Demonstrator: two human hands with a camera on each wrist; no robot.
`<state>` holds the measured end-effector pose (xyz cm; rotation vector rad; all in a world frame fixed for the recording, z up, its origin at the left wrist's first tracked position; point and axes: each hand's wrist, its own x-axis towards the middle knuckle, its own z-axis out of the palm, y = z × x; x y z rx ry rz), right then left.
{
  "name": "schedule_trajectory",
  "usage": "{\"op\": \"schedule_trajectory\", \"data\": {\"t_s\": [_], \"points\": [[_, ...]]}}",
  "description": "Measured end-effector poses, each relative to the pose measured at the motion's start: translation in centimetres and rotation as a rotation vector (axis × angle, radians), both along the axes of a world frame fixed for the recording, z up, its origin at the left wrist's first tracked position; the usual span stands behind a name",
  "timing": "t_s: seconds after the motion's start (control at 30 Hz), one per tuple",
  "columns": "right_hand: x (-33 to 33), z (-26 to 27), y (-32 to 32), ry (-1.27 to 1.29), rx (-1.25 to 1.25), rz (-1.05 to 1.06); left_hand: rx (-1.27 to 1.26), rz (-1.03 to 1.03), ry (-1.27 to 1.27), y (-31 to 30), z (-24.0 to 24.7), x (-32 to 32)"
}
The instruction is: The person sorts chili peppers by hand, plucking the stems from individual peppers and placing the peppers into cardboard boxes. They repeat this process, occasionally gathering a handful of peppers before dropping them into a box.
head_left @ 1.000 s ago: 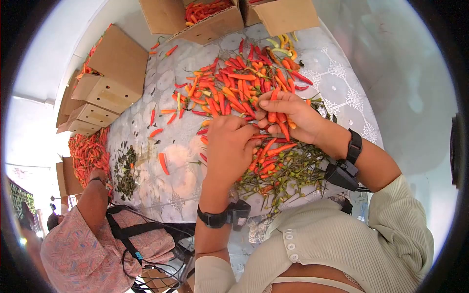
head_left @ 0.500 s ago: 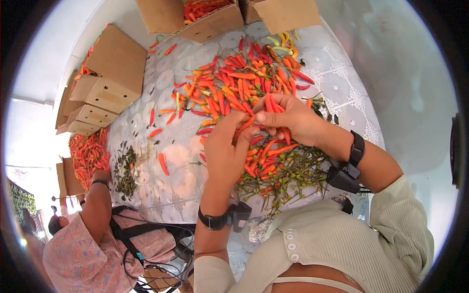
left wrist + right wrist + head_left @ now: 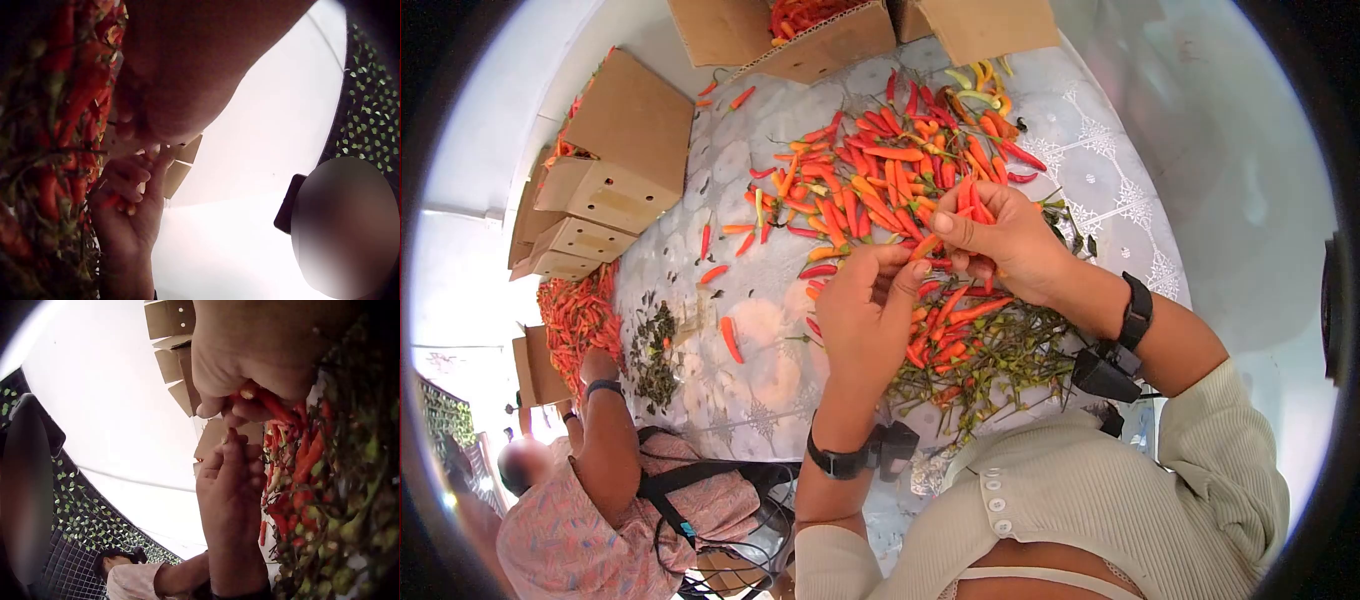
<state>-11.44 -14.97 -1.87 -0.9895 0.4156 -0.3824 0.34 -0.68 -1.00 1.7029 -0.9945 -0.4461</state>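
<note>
Over the near side of the chili heap, my left hand pinches an orange chili pepper between thumb and fingers. My right hand is close beside it, thumb and fingertips at the same pepper, and it also grips several red chili peppers against its fingers. Pale stemless ends of the held red peppers show in the right wrist view. Beneath both hands lie loose red chilies and a pile of green stems. Beyond them spreads the larger heap of red and orange chilies.
Cardboard boxes with chilies stand at the back and left of the patterned tablecloth. Dark dried scraps lie at left. Another person reaches into a chili pile. A wall borders the right.
My left hand has come up from the pile with the orange chili pepper, its thumb now turned towards the right hand. The right hand keeps its red peppers. The other person has shifted slightly.
</note>
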Motion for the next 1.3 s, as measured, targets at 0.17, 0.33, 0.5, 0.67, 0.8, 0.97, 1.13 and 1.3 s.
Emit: {"op": "schedule_trajectory", "data": {"t_s": [0.17,0.33,0.5,0.67,0.8,0.97,1.13,1.3], "points": [[0.0,0.2,0.1,-0.036,0.034,0.007,0.108,-0.004,0.071,0.0,0.9,-0.2],[0.3,0.5,0.8,-0.009,-0.110,0.090,0.052,-0.043,0.075,0.0,0.8,-0.5],[-0.1,0.8,0.6,0.039,-0.111,0.135,-0.003,-0.101,-0.017,0.0,0.5,-0.4],[-0.3,1.0,0.5,0.064,-0.114,0.202,0.020,-0.136,0.069,0.2,0.9,-0.4],[-0.5,1.3,0.5,0.049,-0.109,0.236,0.010,-0.188,0.128,0.3,1.2,-0.4],[-0.4,0.9,0.4,-0.038,0.034,0.319,-0.052,-0.276,0.237,0.5,1.0,0.0],[-0.2,-0.4,-0.1,-0.062,0.197,0.363,-0.113,-0.309,0.234,0.5,1.0,0.0],[0.1,-0.4,-0.8,-0.120,0.375,0.202,-0.086,0.038,-0.020,0.8,0.6,1.0]]}}
